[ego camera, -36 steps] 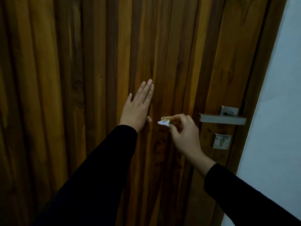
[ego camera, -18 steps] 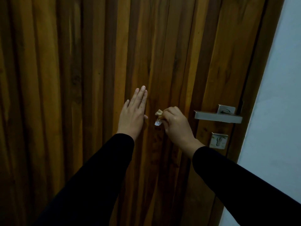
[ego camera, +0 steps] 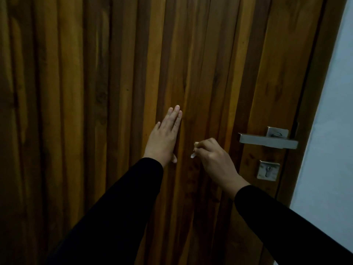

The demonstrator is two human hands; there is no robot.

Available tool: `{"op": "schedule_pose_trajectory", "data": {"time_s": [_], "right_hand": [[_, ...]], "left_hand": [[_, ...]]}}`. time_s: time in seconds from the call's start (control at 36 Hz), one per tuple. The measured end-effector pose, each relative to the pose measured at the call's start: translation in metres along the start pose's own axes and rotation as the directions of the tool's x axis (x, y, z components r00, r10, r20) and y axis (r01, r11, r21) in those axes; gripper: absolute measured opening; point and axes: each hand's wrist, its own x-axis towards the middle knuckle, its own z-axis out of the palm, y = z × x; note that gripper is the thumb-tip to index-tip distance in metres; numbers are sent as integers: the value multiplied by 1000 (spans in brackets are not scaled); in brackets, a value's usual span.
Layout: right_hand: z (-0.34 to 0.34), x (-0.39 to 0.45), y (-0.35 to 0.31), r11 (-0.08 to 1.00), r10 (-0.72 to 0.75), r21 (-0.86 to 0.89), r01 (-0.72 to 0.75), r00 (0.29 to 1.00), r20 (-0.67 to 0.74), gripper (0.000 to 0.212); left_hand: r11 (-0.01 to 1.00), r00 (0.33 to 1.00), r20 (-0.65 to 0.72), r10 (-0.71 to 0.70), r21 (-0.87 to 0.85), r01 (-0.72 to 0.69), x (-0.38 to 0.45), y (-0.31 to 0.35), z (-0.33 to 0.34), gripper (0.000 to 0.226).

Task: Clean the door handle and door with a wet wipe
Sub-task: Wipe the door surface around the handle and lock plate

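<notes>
Against door (ego camera: 210, 64): left hand (ego camera: 162, 142) flat, fingers straight. Right hand (ego camera: 214, 157) curled round wet wipe (ego camera: 193, 153), mostly hidden. Door handle (ego camera: 267, 141) untouched, scene dim.

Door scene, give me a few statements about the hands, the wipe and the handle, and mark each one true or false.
1. The left hand lies flat on the door. True.
2. The right hand grips the door handle. False: it pinches the wet wipe, left of the handle.
3. The keyhole plate sits below the handle. True.
4. The handle's lever points toward the wall. False: its free end points away from it.
</notes>
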Motion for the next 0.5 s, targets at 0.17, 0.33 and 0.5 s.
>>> {"op": "schedule_pose_trajectory", "data": {"time_s": [0.17, 0.33, 0.5], "right_hand": [[13, -21, -2, 999, -31, 9, 31, 998, 46, 15], [23, -40, -4, 999, -50, 19, 48, 991, 121, 36], [19, -59, -7, 988, -156, 21, 156, 949, 275, 12]], "left_hand": [[999, 999, -28, 17, -33, -18, 0, -3, 4, 142], [999, 999, -40, 28, -25, -29, -1, -3, 4, 141], [1000, 999, -31, 20, -18, -20, -2, -2, 3, 140]]}}
